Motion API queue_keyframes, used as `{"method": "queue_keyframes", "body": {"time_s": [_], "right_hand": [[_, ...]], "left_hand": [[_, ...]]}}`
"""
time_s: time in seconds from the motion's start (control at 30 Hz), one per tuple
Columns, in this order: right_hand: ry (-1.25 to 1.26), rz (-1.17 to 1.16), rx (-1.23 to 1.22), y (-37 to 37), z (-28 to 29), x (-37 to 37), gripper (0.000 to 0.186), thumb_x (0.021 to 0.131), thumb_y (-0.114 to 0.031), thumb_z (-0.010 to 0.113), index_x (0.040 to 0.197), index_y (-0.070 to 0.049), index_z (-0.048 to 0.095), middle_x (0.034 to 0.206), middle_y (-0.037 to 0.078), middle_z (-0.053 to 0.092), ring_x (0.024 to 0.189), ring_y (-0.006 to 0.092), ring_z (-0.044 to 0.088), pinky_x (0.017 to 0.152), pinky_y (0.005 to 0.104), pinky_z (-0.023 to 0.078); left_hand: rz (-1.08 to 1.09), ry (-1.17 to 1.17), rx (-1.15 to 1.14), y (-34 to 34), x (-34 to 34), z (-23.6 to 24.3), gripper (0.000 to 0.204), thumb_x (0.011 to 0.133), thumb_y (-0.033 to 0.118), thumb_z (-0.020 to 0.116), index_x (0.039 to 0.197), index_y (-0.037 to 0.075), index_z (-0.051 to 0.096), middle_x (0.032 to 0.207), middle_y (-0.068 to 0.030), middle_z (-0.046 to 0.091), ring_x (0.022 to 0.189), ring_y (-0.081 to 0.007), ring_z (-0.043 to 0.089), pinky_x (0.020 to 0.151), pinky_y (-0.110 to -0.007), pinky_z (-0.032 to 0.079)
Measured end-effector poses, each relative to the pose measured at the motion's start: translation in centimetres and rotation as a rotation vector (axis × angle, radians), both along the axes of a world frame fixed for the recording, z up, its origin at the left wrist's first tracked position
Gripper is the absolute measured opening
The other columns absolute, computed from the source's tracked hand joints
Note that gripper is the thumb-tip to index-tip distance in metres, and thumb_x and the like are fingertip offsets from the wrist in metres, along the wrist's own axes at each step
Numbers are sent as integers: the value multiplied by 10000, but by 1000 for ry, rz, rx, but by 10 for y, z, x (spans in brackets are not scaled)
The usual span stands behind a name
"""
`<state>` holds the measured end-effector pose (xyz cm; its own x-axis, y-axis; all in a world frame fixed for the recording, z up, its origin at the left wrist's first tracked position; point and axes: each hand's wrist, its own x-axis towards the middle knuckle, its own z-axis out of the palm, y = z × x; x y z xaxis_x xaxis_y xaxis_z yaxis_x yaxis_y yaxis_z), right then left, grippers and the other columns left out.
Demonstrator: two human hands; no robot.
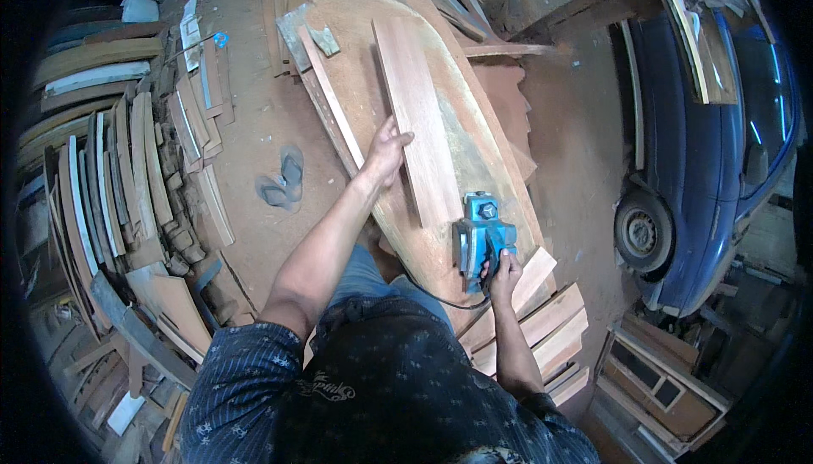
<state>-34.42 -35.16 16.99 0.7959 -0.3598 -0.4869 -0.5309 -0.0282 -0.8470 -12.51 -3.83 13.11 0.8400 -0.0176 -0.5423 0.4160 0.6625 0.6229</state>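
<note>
A flat wooden board (415, 108) lies lengthwise on a dusty workbench (487, 117). My left hand (389, 152) grips the board's left edge, with the thumb on top and the fingers down the side. In my right hand (503, 273) is the handle of a teal electric hand planer (487, 231). The planer rests on the bench just right of the board's near end, and its dark cord (432, 295) runs off toward my body. A narrow wood strip (329, 91) lies along the bench's left side, and a small offcut (324, 39) sits near its far end.
Several cut boards (542, 328) are stacked by my right forearm. Long wood pieces (140, 159) fill the left side. A pair of flip-flops (282, 180) lies on the floor left of the bench. A blue car (690, 176) stands at the right, above a wooden frame (665, 383).
</note>
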Motion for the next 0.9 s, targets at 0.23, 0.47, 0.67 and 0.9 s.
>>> {"method": "queue_keyframes", "body": {"time_s": [0.23, 0.47, 0.67, 0.9], "right_hand": [[-80, 301, -678, 39, 30, 45, 468, 1007, -335, 636, 1250, 65, 618, 1083, 199, 677, 1054, 335, 656, 953, 439, 498], [-108, 770, -143, 162, 105, 103, 412, 936, -154, 732, 1263, 56, 597, 1141, 177, 724, 1030, 242, 698, 902, 360, 540], [-237, 870, -416, 213, 79, 98, 273, 954, -126, 672, 1154, 53, 624, 937, 240, 731, 850, 310, 739, 771, 389, 557], [-477, 854, -552, 293, 78, 126, 212, 961, -97, 659, 1076, 73, 606, 775, 219, 669, 669, 293, 651, 606, 412, 494]], "left_hand": [[149, 170, -22, 0, -53, 32, 634, 983, 343, 549, 1492, -3, 397, 1406, -183, 538, 1301, -270, 532, 1124, -430, 428], [299, 163, 183, -15, -88, 49, 609, 1028, 572, 532, 1324, 47, 619, 1206, -85, 639, 1117, -181, 566, 1029, -361, 435], [174, -72, 449, 37, -111, 12, 569, 1056, 451, 562, 1396, -4, 523, 1231, -143, 585, 1034, -220, 610, 896, -345, 513], [394, -46, 728, 82, -113, -3, 565, 1080, 372, 507, 1473, -32, 466, 1503, -240, 486, 1429, -343, 447, 1193, -430, 351]]}}
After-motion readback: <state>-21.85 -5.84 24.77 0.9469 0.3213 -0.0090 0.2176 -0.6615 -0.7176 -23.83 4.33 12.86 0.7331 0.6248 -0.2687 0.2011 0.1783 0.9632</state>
